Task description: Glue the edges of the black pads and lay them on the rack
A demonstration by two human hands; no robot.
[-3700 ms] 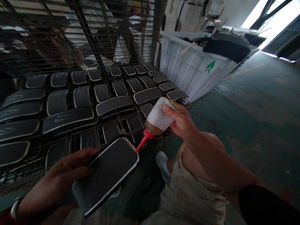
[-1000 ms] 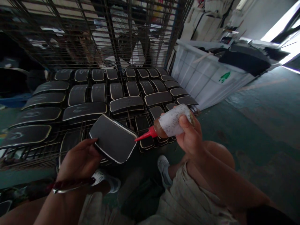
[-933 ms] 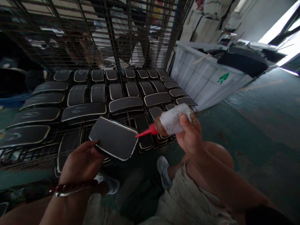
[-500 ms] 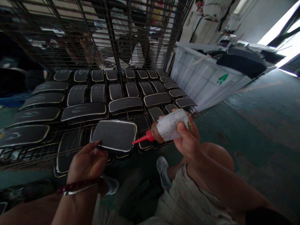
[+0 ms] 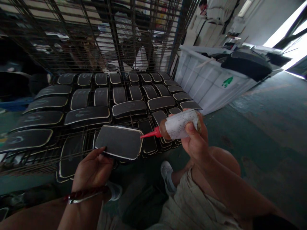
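My left hand (image 5: 96, 166) pinches the lower left edge of a dark grey rounded panel (image 5: 120, 142) with a pale line along its rim. In my right hand (image 5: 195, 137) lies a squeeze bottle (image 5: 179, 124), brown with a white wrap and a red nozzle (image 5: 151, 133). The nozzle points left, its tip at the panel's right edge; whether it touches cannot be made out. The fingers of my right hand wrap round the bottle, thumb on the near side. Below the held panel, a similar panel (image 5: 72, 155) rests on the wire rack.
Rows of similar panels (image 5: 129, 108) cover the wire rack ahead, with an upright wire grid (image 5: 115, 35) behind them. A large white bin (image 5: 206, 80) holding dark pieces (image 5: 247, 65) stands to the right. My knees and shoes (image 5: 168, 174) are below.
The bottle and my right hand have shifted slightly right and up, taking the nozzle tip from the panel's lower right edge toward its upper right. The panel has tilted a little.
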